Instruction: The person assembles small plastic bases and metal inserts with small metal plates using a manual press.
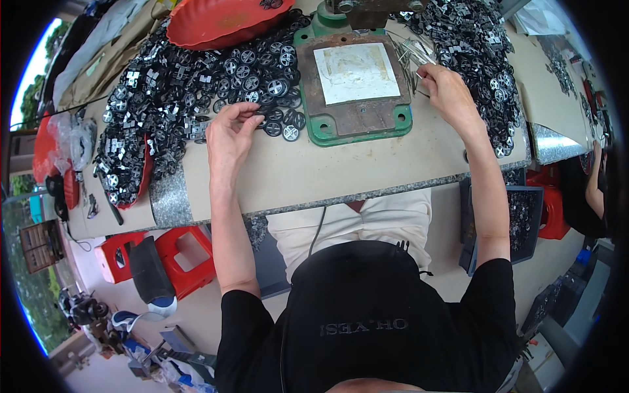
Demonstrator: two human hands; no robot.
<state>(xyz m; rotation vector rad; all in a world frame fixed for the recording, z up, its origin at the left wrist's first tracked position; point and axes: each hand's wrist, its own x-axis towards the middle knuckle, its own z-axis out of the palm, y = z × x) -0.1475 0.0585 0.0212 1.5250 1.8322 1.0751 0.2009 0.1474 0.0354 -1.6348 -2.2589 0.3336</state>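
Head view: I've got both bare hands over the counter [295, 177], forearms coming up across its speckled front edge. Left hand [230, 134]: grip nearly closed, thumb and forefinger bent toward each other at the near border of a heap of small black wheels [290, 133] with silvery spokes. Fingertips are right by a dark wheel; I can't tell whether one is pinched. Right hand [451, 95]: fingers curled in, tips at a loose bunch of thin metal pins [410, 56] just right of the green press base [327, 139]. Grip looks narrow there, but I can't tell if it's clamped on a pin.

Wheels lie left of the base, some right beside its edge. White pad [357, 72] sits on the base, between the hands. Room: I see a strip of counter surface between the base and the front edge, running from forearm to forearm. Tight sides: black parts bank up behind and left of the left hand, and another pile [488, 72] borders the right hand's outer side. Red tray [229, 25] stands at the far side, above the wheels.
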